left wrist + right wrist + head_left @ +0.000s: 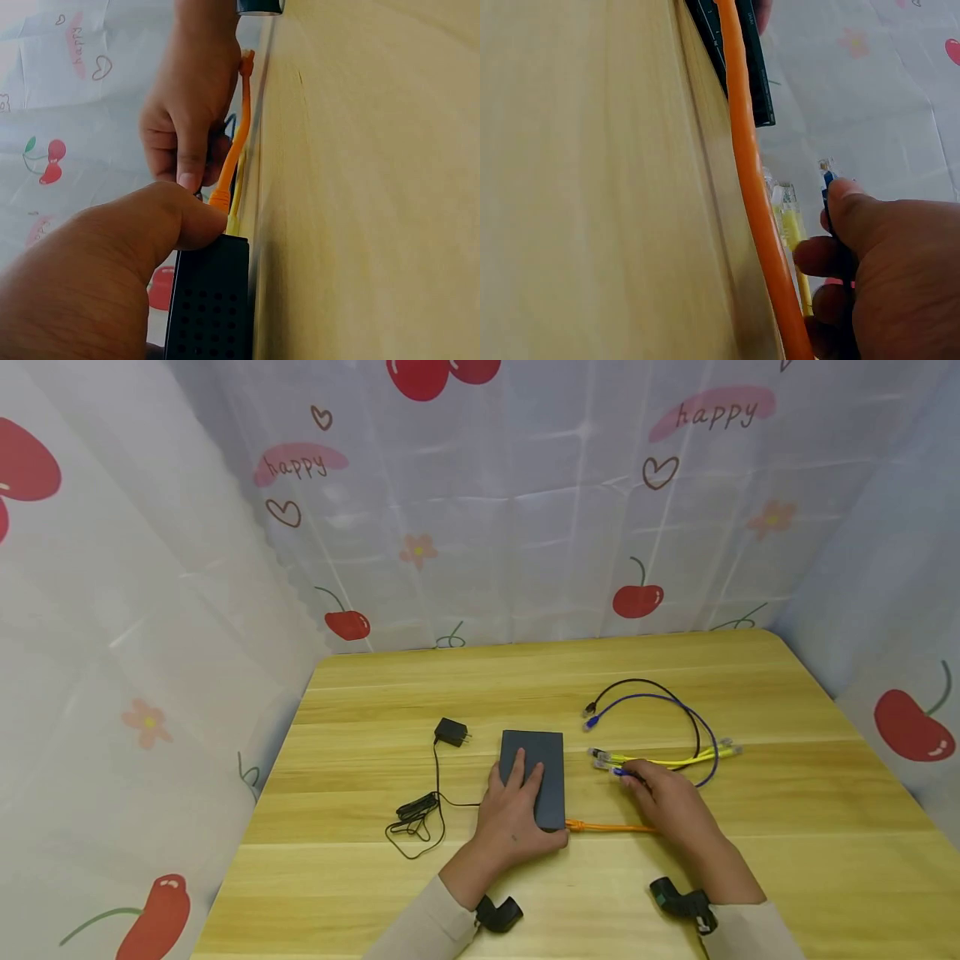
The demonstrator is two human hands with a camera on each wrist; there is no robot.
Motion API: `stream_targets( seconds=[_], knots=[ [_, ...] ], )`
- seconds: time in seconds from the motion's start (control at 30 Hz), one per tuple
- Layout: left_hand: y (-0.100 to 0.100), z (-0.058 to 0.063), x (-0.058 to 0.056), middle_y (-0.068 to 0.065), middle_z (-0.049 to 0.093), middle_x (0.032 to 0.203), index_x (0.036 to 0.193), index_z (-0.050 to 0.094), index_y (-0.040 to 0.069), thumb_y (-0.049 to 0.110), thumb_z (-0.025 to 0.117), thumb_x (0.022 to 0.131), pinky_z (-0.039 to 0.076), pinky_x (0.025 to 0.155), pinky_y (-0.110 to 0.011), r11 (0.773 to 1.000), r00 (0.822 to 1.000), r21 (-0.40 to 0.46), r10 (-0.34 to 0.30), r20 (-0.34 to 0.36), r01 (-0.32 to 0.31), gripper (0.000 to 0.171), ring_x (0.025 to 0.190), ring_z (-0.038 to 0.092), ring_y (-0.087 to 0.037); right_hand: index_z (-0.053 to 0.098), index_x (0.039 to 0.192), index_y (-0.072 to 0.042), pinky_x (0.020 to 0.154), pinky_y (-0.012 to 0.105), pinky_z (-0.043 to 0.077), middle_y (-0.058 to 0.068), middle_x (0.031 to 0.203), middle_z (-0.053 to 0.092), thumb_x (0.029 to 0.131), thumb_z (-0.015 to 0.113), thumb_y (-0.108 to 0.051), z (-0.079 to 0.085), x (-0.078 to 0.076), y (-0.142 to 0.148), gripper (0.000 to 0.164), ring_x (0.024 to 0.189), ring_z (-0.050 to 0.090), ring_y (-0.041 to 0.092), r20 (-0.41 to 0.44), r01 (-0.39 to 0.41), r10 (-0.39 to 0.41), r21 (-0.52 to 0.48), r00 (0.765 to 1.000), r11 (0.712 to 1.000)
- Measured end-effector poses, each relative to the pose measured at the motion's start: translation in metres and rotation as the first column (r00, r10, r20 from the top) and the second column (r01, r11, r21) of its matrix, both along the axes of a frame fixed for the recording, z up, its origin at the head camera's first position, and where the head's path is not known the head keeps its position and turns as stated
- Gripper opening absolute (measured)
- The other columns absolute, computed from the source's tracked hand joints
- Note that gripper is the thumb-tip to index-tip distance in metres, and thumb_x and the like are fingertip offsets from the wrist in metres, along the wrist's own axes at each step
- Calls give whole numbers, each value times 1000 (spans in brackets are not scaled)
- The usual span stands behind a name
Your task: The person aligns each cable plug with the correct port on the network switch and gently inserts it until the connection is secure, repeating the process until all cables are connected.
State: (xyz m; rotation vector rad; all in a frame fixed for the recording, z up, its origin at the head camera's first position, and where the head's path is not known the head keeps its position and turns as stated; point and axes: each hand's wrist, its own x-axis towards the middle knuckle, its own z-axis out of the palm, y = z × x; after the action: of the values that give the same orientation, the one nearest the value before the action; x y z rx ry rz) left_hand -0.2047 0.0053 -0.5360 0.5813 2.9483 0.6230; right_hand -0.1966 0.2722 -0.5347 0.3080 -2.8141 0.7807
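table [277, 893]: carries all of it. left hand [512, 827]: fingers spread on the box [551, 752], thumb at its near right corner. right hand [671, 802]: pinches 1 end of the blue cable [647, 696], other end loose on the table. box sits between the adapter [451, 732] and the loose cables. orange cable [615, 827] meets the box's right side; can't tell how fully it's seated. yellow cables [712, 757] lie just by the right fingertips. clear plug [826, 172] pokes past the right thumb, apart from the box.

my read: step in hand is bringing that plug to the box. brace the box flat, thumb off the entry side. pinch close behind the plug, check which way up, push straight, don't drag the yellow ends along.
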Motion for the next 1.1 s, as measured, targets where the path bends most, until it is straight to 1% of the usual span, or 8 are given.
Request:
stream_targets(
  seconds=[0.13,0.3,0.4,0.53,0.67,0.77,0.9,1.1],
  knots=[
    [0,-1,0,-5,10,168,157,33,27,69,69,72,40,103,-60,1000,1000,0,-1,-4,1,102,147,16,-50,68,110,-7,72,46,51,7,96,71,99,63,-15,1,0,-2,15,84,66,24,-15,2,-2,-1,1000,1000],
    [0,-2,-1,-4,10,168,158,33,27,69,69,72,39,103,-59,1000,1000,1,1,-6,-1,102,147,15,-49,68,109,-4,68,42,49,5,92,69,96,66,-12,0,0,-5,15,77,62,18,-25,-7,7,-3,1000,1000],
    [-1,-3,-1,-4,10,168,158,32,27,69,69,72,39,104,-59,1000,1000,7,0,-9,0,102,148,14,-49,67,109,-3,68,42,50,6,93,69,94,69,-11,-1,1,-6,17,78,63,20,-44,-22,22,-4,999,1000],
    [-1,-2,-1,-5,11,168,157,33,26,68,69,71,39,104,-60,1000,1000,22,-4,-17,5,102,148,15,-50,68,106,-4,70,44,53,9,95,71,91,72,-11,-2,3,-10,17,84,68,25,-96,-53,52,-4,994,999],
    [-1,-1,-1,-5,12,168,157,34,26,67,70,72,38,105,-60,999,1000,39,-9,-14,10,102,148,14,-50,69,103,-8,71,43,54,5,94,71,89,74,-11,-3,5,-15,14,84,69,23,-131,-80,78,-14,988,997],
    [-1,-1,-1,-4,12,168,157,34,26,67,70,71,37,106,-59,999,1000,45,-8,-7,8,102,148,14,-50,71,105,-10,72,42,54,1,94,72,90,73,-12,-2,5,-20,15,85,69,19,-119,-105,101,-28,988,994],
    [-2,0,-2,-3,13,168,157,33,26,68,71,70,37,107,-57,999,1000,48,-2,-7,2,103,148,15,-49,72,108,-10,74,40,55,0,97,72,92,71,-14,0,5,-26,16,87,68,16,-77,-137,133,-48,988,989],
    [-2,-3,-2,-3,13,167,157,33,27,69,70,70,38,106,-57,999,1000,53,7,-11,-6,103,148,15,-48,73,108,-12,79,40,56,0,103,73,94,68,-13,2,7,-34,14,94,69,19,-19,-178,177,-56,984,982]
  ],
)
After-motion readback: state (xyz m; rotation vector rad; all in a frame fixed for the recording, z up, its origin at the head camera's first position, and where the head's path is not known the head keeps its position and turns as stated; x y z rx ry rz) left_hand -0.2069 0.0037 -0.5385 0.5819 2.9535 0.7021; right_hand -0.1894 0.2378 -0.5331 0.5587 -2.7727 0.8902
